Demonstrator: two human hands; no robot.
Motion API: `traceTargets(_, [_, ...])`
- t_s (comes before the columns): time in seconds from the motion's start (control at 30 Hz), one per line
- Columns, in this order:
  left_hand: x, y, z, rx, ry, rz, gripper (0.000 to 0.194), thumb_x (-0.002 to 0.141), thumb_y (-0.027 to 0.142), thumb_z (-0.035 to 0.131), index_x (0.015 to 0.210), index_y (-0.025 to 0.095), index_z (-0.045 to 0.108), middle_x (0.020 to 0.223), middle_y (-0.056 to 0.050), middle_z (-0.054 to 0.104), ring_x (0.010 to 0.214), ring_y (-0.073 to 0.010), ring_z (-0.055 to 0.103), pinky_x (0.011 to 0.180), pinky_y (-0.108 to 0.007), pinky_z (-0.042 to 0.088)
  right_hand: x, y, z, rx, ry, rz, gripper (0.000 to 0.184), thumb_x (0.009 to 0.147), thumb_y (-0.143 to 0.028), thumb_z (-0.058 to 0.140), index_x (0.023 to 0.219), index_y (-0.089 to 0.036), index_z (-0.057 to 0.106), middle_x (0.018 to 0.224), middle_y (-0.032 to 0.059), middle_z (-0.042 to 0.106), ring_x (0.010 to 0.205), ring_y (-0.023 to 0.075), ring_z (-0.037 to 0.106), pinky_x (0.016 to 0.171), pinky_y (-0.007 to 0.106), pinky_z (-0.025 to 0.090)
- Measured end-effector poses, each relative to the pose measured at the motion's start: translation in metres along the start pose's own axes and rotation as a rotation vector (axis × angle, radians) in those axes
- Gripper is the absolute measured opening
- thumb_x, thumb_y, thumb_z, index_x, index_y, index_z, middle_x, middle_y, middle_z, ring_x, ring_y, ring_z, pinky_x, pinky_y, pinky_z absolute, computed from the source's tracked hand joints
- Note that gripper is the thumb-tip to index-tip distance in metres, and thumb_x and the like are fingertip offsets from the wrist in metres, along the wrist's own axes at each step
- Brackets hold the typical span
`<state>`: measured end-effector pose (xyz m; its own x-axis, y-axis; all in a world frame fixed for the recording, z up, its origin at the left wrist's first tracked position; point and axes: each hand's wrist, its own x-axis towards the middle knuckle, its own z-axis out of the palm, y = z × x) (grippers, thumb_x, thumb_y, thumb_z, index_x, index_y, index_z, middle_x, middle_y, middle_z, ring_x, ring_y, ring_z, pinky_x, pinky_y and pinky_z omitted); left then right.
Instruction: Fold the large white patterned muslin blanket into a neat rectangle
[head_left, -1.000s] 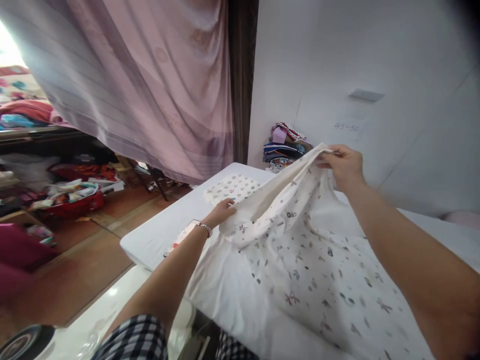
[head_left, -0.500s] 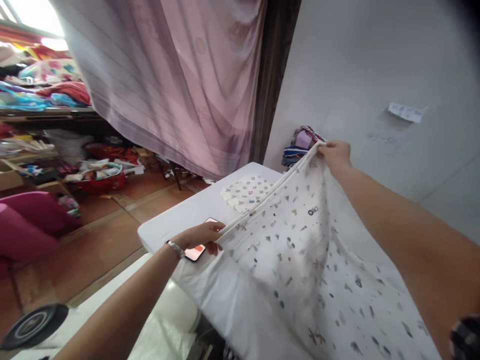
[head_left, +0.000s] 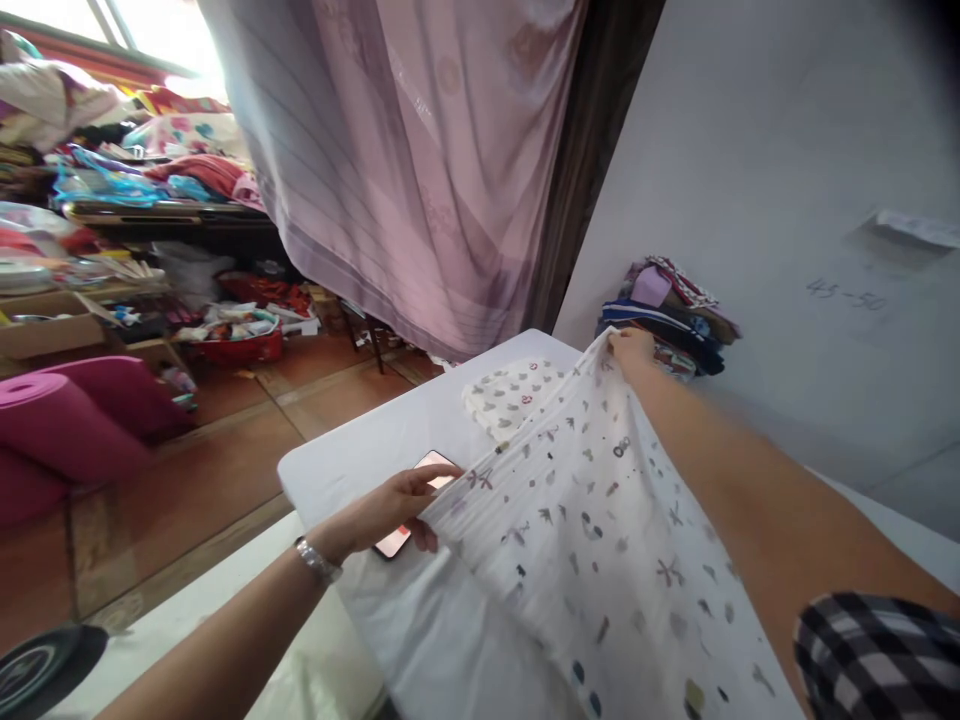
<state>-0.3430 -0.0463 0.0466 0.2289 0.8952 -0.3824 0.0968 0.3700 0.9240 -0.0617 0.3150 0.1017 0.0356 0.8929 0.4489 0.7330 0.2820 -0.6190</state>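
A white cloth printed with small leaves and dragonflies [head_left: 592, 510] is stretched between my two hands over the white table [head_left: 337, 440]. My left hand [head_left: 401, 505] pinches its near left corner, thumb and fingers closed on the edge. At the far corner, my right hand [head_left: 630, 350] grips the same edge, its fingers partly hidden by the fabric. Under and beside my left hand lies a phone [head_left: 394, 543], partly covered by the fingers. A folded white cloth with a grey print [head_left: 510, 395] rests on the table just behind the stretched edge.
A stack of folded clothes [head_left: 660, 310] stands against the wall beyond my right hand. A pink curtain [head_left: 450, 200] hangs behind the table. On the left floor are a rolled pink mat [head_left: 67, 420] and a red basket [head_left: 247, 348]. A black round knob-like part [head_left: 52, 665] sits at lower left.
The cloth's top edge, slack and folded before, is now pulled straight between my hands. My left hand has moved nearer and lower, across the phone. My right hand has lowered slightly, and the view has turned left.
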Motion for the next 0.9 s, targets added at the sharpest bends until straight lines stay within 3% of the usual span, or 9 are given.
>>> traceTargets(0.07, [0.003,-0.005,-0.009,0.012,0.079,-0.029,0.039,0.072,0.034,0.057,0.108,0.017,0.061,0.077,-0.003,0.065,0.058,-0.014,0.063,0.059,-0.025,0.051,-0.002,0.003,0.016,0.014,0.01,0.046,0.024,0.074,-0.028,0.053,0.084,-0.013,0.069,0.07,0.0074,0.066,0.069,0.02,0.061,0.065,0.028,0.047])
traceTargets(0.17, [0.008,-0.01,-0.021,0.029,0.17,-0.068,0.029,0.071,0.032,0.052,0.09,0.014,0.065,0.07,-0.003,0.064,0.056,-0.014,0.061,0.055,-0.024,0.05,-0.005,0.005,0.037,0.044,0.005,0.096,0.024,0.073,-0.028,0.053,0.084,-0.013,0.069,0.072,0.0069,0.067,0.069,0.0195,0.061,0.065,0.027,0.046])
traceTargets(0.33, [0.016,-0.006,-0.021,0.1,0.214,-0.117,0.033,0.073,0.045,0.052,0.081,0.014,0.062,0.069,-0.003,0.061,0.055,-0.0153,0.058,0.052,-0.026,0.049,-0.016,0.008,0.064,0.09,-0.044,0.158,0.026,0.071,-0.028,0.054,0.082,-0.012,0.07,0.076,0.0071,0.068,0.073,0.0201,0.061,0.069,0.028,0.046])
traceTargets(0.43, [0.022,-0.009,-0.015,0.302,0.3,-0.157,0.038,0.069,0.052,0.057,0.077,0.016,0.058,0.062,0.0,0.055,0.053,-0.0141,0.054,0.046,-0.024,0.044,-0.03,0.014,0.077,0.13,-0.107,0.198,0.028,0.072,-0.028,0.054,0.086,-0.011,0.07,0.081,0.0083,0.069,0.079,0.0208,0.061,0.073,0.027,0.046])
traceTargets(0.53, [0.025,-0.016,-0.009,0.494,0.423,-0.144,0.033,0.073,0.05,0.051,0.073,0.018,0.055,0.058,0.003,0.052,0.05,-0.0122,0.05,0.045,-0.022,0.038,-0.049,0.02,0.087,0.19,-0.212,0.239,0.036,0.074,-0.028,0.055,0.101,-0.01,0.067,0.089,0.0093,0.069,0.082,0.0194,0.062,0.075,0.027,0.046])
traceTargets(0.7, [0.023,-0.02,0.001,0.729,0.587,-0.104,0.025,0.077,0.04,0.041,0.066,0.019,0.05,0.056,0.002,0.053,0.051,-0.0116,0.047,0.048,-0.023,0.028,-0.062,0.022,0.088,0.292,-0.359,0.251,0.065,0.073,-0.032,0.061,0.134,-0.015,0.044,0.112,0.0091,0.063,0.093,0.0174,0.061,0.086,0.027,0.044])
traceTargets(0.8, [0.023,-0.018,0.005,0.814,0.621,-0.135,0.027,0.078,0.04,0.038,0.062,0.019,0.046,0.056,0.001,0.053,0.051,-0.0126,0.047,0.05,-0.025,0.027,-0.062,0.018,0.08,0.337,-0.375,0.24,0.068,0.078,-0.037,0.055,0.14,-0.02,0.034,0.126,0.0077,0.055,0.108,0.0184,0.055,0.094,0.029,0.04])
traceTargets(0.9, [0.023,-0.013,0.008,0.89,0.619,-0.169,0.028,0.08,0.041,0.037,0.062,0.02,0.044,0.058,0.0,0.055,0.054,-0.0146,0.049,0.052,-0.025,0.027,-0.081,0.013,0.066,0.31,-0.406,0.101,0.061,0.08,-0.033,0.052,0.138,-0.022,0.037,0.139,0.0058,0.042,0.124,0.0186,0.042,0.103,0.032,0.033])
